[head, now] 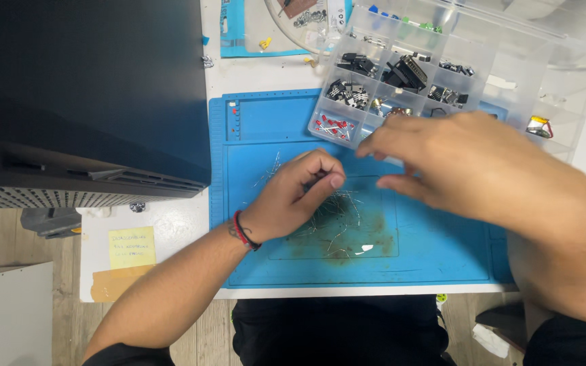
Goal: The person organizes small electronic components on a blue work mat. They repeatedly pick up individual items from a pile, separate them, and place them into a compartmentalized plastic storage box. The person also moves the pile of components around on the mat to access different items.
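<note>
Left hand point(300, 193), centre of frame: fingers curled in, thumb pressed against the forefinger, pinching at thin wire leads; whether a lead is actually caught between them cannot be told; a red and black band sits on its wrist. Right hand point(456, 166), right of centre and blurred: fingers held loosely together and stretched toward the left, fingertips just beside the near edge of the organiser box; nothing seen in its grip. Pile of thin metal component leads point(339, 215), lying loose on the mat just below and to the right of the left hand. Blue work mat point(428, 251), centre of frame, with a brownish stained patch in its inset middle area. Clear plastic organiser box point(510, 74), upper right, resting partly on the mat's far edge; its compartments hold small red parts, black connectors and metal pieces. White tabletop point(171, 224) under the mat. Large black case point(83, 95), upper left, with a ventilation grille along its lower edge. Yellow sticky note point(131, 247), lower left on the tabletop, handwritten. Wooden plank floor point(8, 240), far left edge and bottom
</note>
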